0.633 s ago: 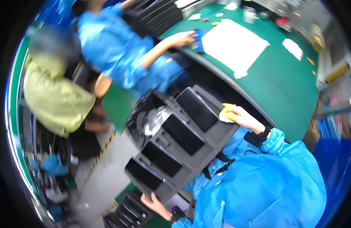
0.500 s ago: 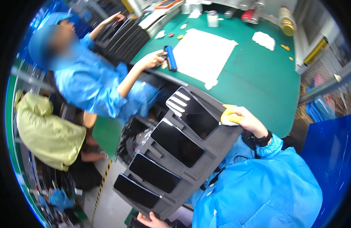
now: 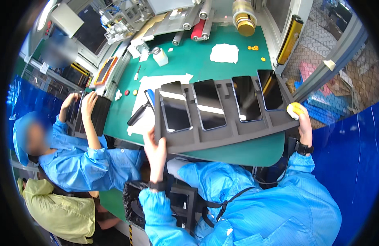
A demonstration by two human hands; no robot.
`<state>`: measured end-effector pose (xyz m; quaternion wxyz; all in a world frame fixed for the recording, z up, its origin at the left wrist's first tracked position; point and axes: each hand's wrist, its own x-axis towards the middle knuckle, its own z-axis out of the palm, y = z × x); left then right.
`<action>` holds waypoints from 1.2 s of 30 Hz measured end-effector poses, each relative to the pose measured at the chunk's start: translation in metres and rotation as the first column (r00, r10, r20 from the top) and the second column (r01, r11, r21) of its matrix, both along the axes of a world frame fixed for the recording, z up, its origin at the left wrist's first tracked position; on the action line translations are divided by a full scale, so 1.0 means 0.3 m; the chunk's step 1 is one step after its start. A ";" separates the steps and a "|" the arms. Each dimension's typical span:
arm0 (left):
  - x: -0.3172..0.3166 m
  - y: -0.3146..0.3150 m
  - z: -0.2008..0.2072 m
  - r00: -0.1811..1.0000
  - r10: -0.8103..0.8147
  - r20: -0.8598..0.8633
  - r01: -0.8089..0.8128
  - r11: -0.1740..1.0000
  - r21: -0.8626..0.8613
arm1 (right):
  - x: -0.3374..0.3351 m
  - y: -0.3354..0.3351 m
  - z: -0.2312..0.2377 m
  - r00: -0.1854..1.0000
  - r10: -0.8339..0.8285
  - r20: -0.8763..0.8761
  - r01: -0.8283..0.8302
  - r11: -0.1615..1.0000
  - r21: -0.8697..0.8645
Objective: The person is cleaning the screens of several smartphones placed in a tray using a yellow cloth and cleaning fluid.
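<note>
turned since half a second ago, the dark grey tray now spans the view over the green tabletop, where before it slanted down past the black-lined bin; the blue roller, then in a co-worker's hand, has been let go. far left and low, one co-worker wears a yellow-green smock. above, a co-worker in a blue smock has both hands raised at a stack of black trays. next, the blue roller rests on a white sheet, its black handle pointing down-left, just beside the tray. the person's left hand grips the tray's near left corner, thumb on the near side, the other fingers partly hidden at the edge. in the tray four dark phones stand side by side in their slots, screens up, the first two crossed by bright reflections. whether the tray touches the tabletop, i cannot tell. behind it lies a crumpled white cloth, with small orange pieces to its right. last, the right hand, with yellow covers on its fingers, pinches the tray's right end along with a white wad.
</note>
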<state>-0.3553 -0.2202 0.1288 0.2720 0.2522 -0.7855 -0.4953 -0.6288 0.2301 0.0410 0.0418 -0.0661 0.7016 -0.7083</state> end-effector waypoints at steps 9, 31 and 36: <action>-0.458 -0.177 -0.279 0.990 -0.107 0.087 0.126 0.959 -0.252 | -0.160 0.080 -0.225 0.995 -0.076 -0.068 0.085 0.986 0.144; 0.585 0.392 -0.131 0.705 0.623 0.338 -0.516 0.778 -0.358 | 0.713 -0.766 0.308 0.348 0.929 -0.129 -0.785 0.364 0.502; 0.963 0.450 -0.278 0.298 0.756 0.582 -0.765 0.554 -0.328 | 1.088 -1.082 0.010 -0.149 0.951 -0.271 -0.789 0.051 0.612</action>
